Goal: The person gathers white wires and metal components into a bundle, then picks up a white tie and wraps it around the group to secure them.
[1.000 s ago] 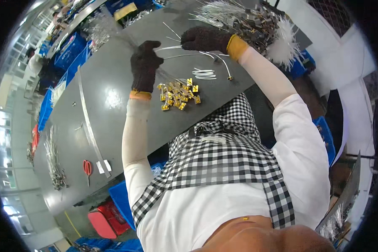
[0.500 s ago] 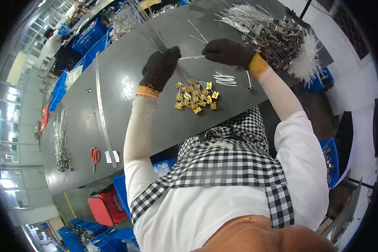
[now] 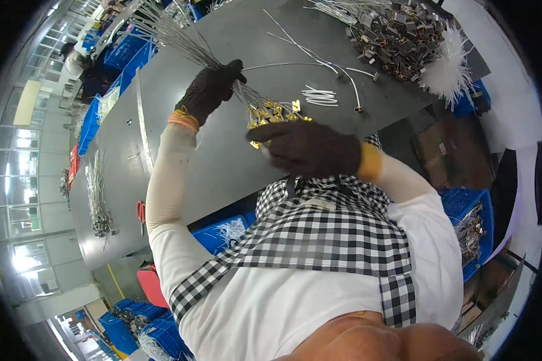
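Note:
My left hand (image 3: 214,87), in a dark knit glove, is closed around a bundle of thin grey cables (image 3: 180,45) that fans out toward the far left. At the bundle's near end hang several gold-coloured metal connectors (image 3: 271,112). My gloved right hand (image 3: 313,147) lies over the near side of these connectors, its fingers stretched left and slightly apart; the palm side is hidden. Beyond it, a few loose cables with small dark end pieces (image 3: 358,109) lie on the table. Short white tubes (image 3: 320,96) sit in a small group beside them.
A large heap of metal-ended parts (image 3: 397,42) covers the far right of the grey table (image 3: 223,174), next to white strands (image 3: 445,66). At left lie a long metal strip (image 3: 142,120), red-handled scissors (image 3: 141,212) and another cable bundle (image 3: 96,192). Blue crates (image 3: 467,222) stand around.
My right hand has let go of the cable stretched between my hands and come nearer, over the gold connectors. My left hand has shifted left with the bundle. A cable now lies across the table.

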A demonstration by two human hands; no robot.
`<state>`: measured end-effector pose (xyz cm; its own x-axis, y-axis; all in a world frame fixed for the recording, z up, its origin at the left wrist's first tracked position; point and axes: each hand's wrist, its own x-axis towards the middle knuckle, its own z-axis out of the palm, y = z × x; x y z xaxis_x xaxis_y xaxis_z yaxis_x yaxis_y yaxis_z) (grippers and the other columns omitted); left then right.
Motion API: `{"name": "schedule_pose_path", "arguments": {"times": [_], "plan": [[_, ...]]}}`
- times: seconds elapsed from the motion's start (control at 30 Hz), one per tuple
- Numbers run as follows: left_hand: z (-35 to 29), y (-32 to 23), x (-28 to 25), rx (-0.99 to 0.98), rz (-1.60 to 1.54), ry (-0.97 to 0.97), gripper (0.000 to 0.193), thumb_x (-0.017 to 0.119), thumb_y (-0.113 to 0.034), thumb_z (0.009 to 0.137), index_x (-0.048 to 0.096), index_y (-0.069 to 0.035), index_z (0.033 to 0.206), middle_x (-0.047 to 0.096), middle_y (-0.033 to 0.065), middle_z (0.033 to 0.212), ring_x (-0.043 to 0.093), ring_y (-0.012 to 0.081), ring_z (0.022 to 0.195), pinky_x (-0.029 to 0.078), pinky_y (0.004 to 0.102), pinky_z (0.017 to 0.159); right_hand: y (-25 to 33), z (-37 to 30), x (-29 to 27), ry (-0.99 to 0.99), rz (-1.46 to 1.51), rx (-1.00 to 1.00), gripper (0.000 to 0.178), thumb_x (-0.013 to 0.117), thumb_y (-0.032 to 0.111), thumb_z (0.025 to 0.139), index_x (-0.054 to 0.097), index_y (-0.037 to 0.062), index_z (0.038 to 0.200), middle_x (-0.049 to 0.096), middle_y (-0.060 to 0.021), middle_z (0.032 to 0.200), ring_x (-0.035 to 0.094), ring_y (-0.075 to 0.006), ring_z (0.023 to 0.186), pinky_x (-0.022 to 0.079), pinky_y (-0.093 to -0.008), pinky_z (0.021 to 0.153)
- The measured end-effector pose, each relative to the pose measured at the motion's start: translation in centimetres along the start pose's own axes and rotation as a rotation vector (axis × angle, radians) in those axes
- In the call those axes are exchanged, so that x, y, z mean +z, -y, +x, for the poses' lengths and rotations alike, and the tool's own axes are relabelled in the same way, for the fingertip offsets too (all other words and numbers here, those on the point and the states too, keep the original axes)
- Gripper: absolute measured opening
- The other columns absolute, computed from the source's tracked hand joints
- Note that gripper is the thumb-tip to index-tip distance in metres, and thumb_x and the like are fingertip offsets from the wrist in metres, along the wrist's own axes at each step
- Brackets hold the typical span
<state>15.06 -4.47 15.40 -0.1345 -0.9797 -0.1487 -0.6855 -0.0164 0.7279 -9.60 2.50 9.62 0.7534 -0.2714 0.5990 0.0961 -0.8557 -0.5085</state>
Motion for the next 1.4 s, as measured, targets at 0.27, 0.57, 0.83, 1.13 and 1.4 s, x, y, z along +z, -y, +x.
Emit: {"name": "schedule_pose_path", "arguments": {"times": [0.27, 0.57, 0.83, 1.13, 1.4], "plan": [[0.6, -2.0, 0.7, -0.213, 0.112, 0.098, 0.046, 0.046, -0.045, 0.098, 0.069, -0.006, 0.106, 0.068, 0.0085, 0.072, 0.056, 0.019, 0.058, 0.049, 0.0331, 0.061, -7.3, 5.6, 13.1, -0.197, -0.081, -0.13, 0.016, 0.054, 0.016, 0.089, 0.062, 0.0017, 0.088, 0.064, -0.0187, 0.107, 0.064, -0.0314, 0.099, 0.053, -0.0394, 0.087], [0.6, 0.8, 2.4, 0.439, 0.194, -0.34, 0.027, 0.061, -0.03, 0.093, 0.07, -0.005, 0.097, 0.069, 0.0127, 0.084, 0.067, 0.023, 0.077, 0.051, 0.0359, 0.069, -11.9, 4.9, -3.3, -0.314, 0.421, 0.64, 0.037, 0.059, 0.016, 0.092, 0.057, 0.0073, 0.128, 0.064, -0.0007, 0.092, 0.055, -0.0115, 0.067, 0.048, -0.0279, 0.061], [-0.1, 0.5, 2.8, 0.395, -0.045, -0.216, 0.03, 0.055, -0.036, 0.095, 0.072, -0.012, 0.102, 0.073, 0.0064, 0.082, 0.069, 0.0231, 0.077, 0.053, 0.034, 0.073, -13.8, 9.7, -2.5, 0.271, 0.734, 0.518, 0.041, 0.059, 0.019, 0.092, 0.056, 0.009, 0.132, 0.061, 0.0028, 0.088, 0.046, -0.0054, 0.065, 0.039, -0.0214, 0.055], [-1.3, -1.5, 1.9, 0.289, 0.355, -0.378, 0.044, 0.055, -0.051, 0.092, 0.072, -0.012, 0.101, 0.069, 0.014, 0.082, 0.067, 0.0325, 0.077, 0.05, 0.0408, 0.071, -10.7, 5.6, -6.8, 0.062, 0.332, 0.659, 0.014, 0.067, 0.017, 0.089, 0.071, 0.0037, 0.093, 0.059, 0.0032, 0.071, 0.05, -0.0041, 0.062, 0.04, -0.0228, 0.054], [-3.9, 2.4, 2.6, 0.439, 0.179, -0.34, 0.02, 0.064, -0.017, 0.088, 0.068, -0.005, 0.104, 0.069, 0.0151, 0.092, 0.066, 0.0326, 0.085, 0.053, 0.0378, 0.076, -14.9, 4.9, -4.7, -0.314, 0.809, 0.674, 0.025, 0.063, 0.018, 0.091, 0.066, -0.0027, 0.105, 0.07, -0.0124, 0.094, 0.069, -0.0203, 0.087, 0.057, -0.0329, 0.081]]}}
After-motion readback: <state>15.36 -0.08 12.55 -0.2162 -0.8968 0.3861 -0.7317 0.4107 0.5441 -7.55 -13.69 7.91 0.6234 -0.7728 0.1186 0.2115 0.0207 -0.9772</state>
